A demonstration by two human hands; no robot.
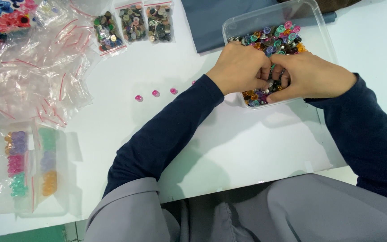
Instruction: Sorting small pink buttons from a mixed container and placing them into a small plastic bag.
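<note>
A clear plastic tub (315, 23) at the top right holds a heap of many-coloured buttons (279, 36). My left hand (240, 67) and my right hand (312, 77) are both inside the tub, fingers curled down into the buttons and touching each other near the front rim. The fingertips are buried among the buttons, so what they pinch is hidden. Three pink buttons (156, 93) lie in a row on the white table (229, 143), left of my left forearm.
Three small zip bags of dark mixed buttons (133, 24) lie at the top. A pile of empty clear zip bags (27, 67) fills the left. A clear tray (23, 168) of sorted coloured buttons sits at the lower left. Grey cloth (211, 18) lies behind the tub.
</note>
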